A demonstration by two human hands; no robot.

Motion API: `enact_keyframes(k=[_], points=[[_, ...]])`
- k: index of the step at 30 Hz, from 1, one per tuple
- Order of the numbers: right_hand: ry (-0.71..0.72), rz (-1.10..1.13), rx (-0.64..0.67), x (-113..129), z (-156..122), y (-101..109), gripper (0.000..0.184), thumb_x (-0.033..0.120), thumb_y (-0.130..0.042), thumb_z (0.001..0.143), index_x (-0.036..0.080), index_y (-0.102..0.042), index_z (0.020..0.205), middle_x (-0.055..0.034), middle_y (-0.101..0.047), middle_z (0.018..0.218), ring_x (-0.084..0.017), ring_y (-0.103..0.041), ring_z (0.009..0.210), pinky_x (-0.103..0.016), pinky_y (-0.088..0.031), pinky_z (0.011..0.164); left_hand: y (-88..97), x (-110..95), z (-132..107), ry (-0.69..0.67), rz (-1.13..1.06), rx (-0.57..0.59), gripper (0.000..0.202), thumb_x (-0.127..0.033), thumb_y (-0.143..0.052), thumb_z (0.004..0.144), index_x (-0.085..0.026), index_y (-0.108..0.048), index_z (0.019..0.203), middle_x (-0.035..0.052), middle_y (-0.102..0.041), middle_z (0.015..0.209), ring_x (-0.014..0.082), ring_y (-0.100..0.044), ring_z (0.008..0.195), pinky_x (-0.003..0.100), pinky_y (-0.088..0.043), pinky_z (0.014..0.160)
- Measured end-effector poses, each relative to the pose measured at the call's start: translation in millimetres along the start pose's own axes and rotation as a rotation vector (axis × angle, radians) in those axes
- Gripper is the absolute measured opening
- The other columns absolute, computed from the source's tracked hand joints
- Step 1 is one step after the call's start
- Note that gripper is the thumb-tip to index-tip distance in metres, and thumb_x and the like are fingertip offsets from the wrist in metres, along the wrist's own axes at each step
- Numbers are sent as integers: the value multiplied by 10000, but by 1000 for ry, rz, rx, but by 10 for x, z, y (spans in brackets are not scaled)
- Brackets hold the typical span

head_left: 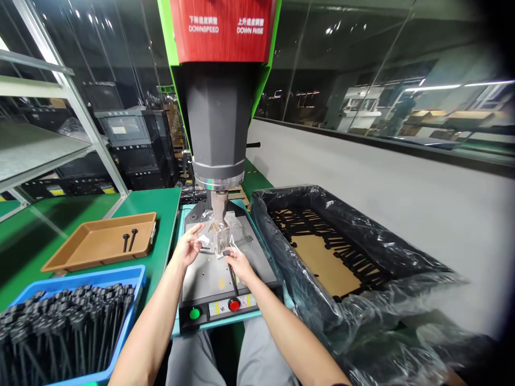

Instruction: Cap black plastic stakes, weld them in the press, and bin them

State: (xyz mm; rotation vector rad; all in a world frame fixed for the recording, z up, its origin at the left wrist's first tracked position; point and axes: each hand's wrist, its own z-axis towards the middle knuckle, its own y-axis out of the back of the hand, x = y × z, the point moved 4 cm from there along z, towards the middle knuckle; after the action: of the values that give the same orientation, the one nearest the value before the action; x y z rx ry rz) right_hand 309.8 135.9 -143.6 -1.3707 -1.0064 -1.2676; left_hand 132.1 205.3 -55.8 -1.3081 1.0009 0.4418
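Note:
My right hand (240, 266) is closed on a black rod with a wider head (232, 280), its shaft pointing down toward the front of the machine base. My left hand (188, 246) is at the left side of a clear fixture (220, 238), thumb and fingers apart, with nothing seen in it. Above the fixture, the metal horn (219, 206) of the press (217, 118) reaches down to it. Whether the horn touches anything inside cannot be made out. A green button (195, 313) and a red button (234, 305) sit at the front of the base.
On the left, a brown tray (96, 241) holds two black rods, and a blue bin (140, 276) is packed with similar ones. A large plastic-lined black container (277, 246) on the right holds rows of rods over cardboard. Metal shelving (76, 107) stands at left.

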Motion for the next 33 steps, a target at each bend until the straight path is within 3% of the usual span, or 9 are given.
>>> enact_keyframes(k=[3, 6, 9, 12, 15, 18, 25, 30, 33], points=[[61, -16, -50, 34, -19, -24, 408, 289, -607, 706, 175, -601, 1098, 2, -644, 796, -133, -577, 595, -280, -479, 611, -6, -11, 3, 93, -45, 23, 481, -33, -558, 565, -141, -662, 1022, 117, -535, 1343, -24, -350, 459, 130, -349, 384], [138, -100, -108, 174, 17, -35, 442, 294, -602, 732, 193, -599, 1162, -33, -673, 908, -165, -621, 707, -343, -511, 741, 35, -24, 1, 103, -8, 3, 463, -72, -584, 592, -153, -661, 1041, 117, -566, 1307, -20, -370, 459, 130, -316, 369], [234, -161, -175, 344, 54, -44, 419, 289, -608, 748, 219, -617, 1161, -56, -679, 1050, -223, -629, 954, -407, -471, 914, 92, -25, -13, 73, 92, -68, 424, -245, -681, 688, -171, -644, 1105, 127, -627, 1218, 25, -486, 514, 150, -334, 390], [324, -186, -232, 472, 66, -63, 375, 273, -575, 774, 224, -625, 1143, -58, -662, 1123, -233, -592, 1062, -414, -431, 981, 100, -16, -27, 13, 225, -92, 545, -377, -764, 677, -183, -625, 1167, 127, -673, 1128, 94, -604, 670, 177, -409, 497], [387, -258, -299, 568, 73, -67, 359, 238, -570, 766, 215, -638, 1117, -67, -652, 1088, -231, -589, 1025, -402, -437, 963, 80, -5, -22, -59, 298, -107, 603, -345, -834, 600, -170, -639, 1143, 128, -682, 1102, 151, -641, 850, 220, -458, 647], [462, -360, -358, 683, 103, -55, 336, 211, -569, 760, 199, -658, 1084, -88, -613, 1097, -237, -554, 1048, -399, -416, 976, 60, 1, 0, -102, 285, -119, 622, -263, -863, 539, -157, -644, 1111, 140, -654, 1158, 168, -637, 898, 240, -465, 687], [476, -385, -295, 825, 365, -78, 292, 231, -602, 745, 205, -677, 1026, -89, -607, 1095, -238, -532, 1068, -381, -390, 993, 69, -63, 55, -197, 294, -107, 671, -176, -808, 513, -139, -630, 1160, 164, -613, 1237, 81, -555, 627, 208, -377, 510], [388, -241, -222, 740, 641, -106, 313, 299, -680, 684, 191, -664, 977, -80, -637, 1044, -234, -568, 1014, -366, -416, 960, 111, -93, 86, -208, 294, -103, 680, -165, -790, 510, -137, -635, 1171, 166, -615, 1244, 101, -561, 648, 216, -362, 510], [299, -163, -102, 748, 739, -120, 387, 307, -693, 673, 180, -631, 1033, -79, -665, 1037, -224, -609, 958, -372, -448, 918, 122, -111, 93, -207, 291, -105, 683, -158, -788, 509, -135, -634, 1175, 166, -613, 1251, 110, -571, 666, 221, -360, 519]])
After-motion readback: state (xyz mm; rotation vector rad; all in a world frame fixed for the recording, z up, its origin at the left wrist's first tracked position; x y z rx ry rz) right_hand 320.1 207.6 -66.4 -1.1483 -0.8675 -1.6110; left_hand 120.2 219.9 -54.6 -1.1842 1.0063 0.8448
